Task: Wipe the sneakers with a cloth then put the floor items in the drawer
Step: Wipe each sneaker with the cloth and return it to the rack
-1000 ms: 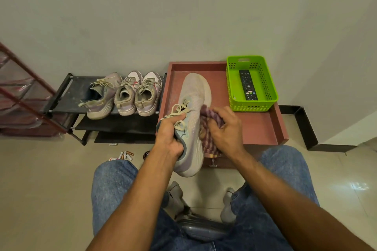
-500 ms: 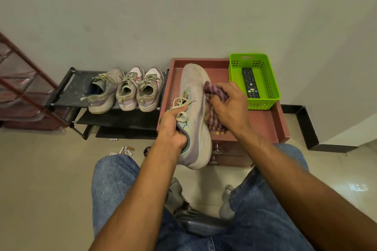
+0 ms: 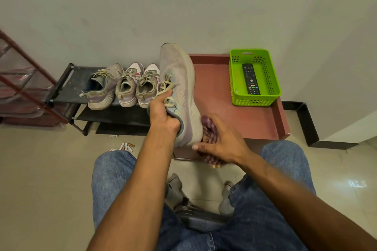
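My left hand [image 3: 163, 113] grips a pale grey-lilac sneaker [image 3: 180, 83] by its opening, toe pointing up and away. My right hand [image 3: 221, 142] holds a checked purple cloth [image 3: 209, 131] against the sneaker's heel side, fingers curled round the cloth. Three more sneakers [image 3: 124, 85] stand on the black shoe rack [image 3: 67, 85] to the left. Several small batteries [image 3: 126, 146] lie on the floor by my left knee. The brown drawer unit [image 3: 255, 120] stands in front of me, its drawer fronts mostly hidden behind my hands.
A green plastic basket [image 3: 255, 99] holding a black remote [image 3: 251, 78] sits on the drawer unit's top at the right. A red-framed rack [image 3: 24, 87] is at far left. My knees in jeans and a grey stool frame fill the bottom.
My right hand slid the cloth from the sneaker's toe side down to its heel. My left hand lifted and tilted the sneaker leftward, toe higher.
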